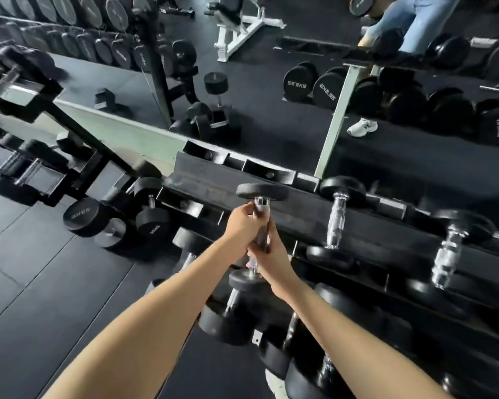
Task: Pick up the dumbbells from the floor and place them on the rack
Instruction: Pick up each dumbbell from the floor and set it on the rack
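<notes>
While both hands are wrapped round its handle, the small round-head dumbbell (pixel 262 226) hangs nearly on end over the rack's top tier (pixel 300 223). Its far head is at 12 o'clock above the tray, and its near head is at 6 o'clock, out over the lower tiers. The left hand (pixel 241 223) is clamped on the upper part of the handle and the right hand (pixel 271 259) on the lower part, one right below the other. The dumbbell has not been set down, so I judge this to be the placing step for this piece.

Several things could go wrong from here:
- **Slipping:** the handle is polished metal and stands steep, so a loosened grip could let it slide down through the palms.
- **Falling onto the lower tier:** if the near head catches the tray's front lip while the bar is laid flat, the weight could tip back. It would drop onto the lower-tier dumbbell (pixel 228 312) at 6 o'clock, or on to the floor (pixel 55 283).
- **Knocking the neighbour:** a seated dumbbell (pixel 336 223) lies near at 3 o'clock, and a swing that way would hit it.
- **Pinched fingers:** fingers curled under the bar could get caught against the tray as it lands.
</notes>
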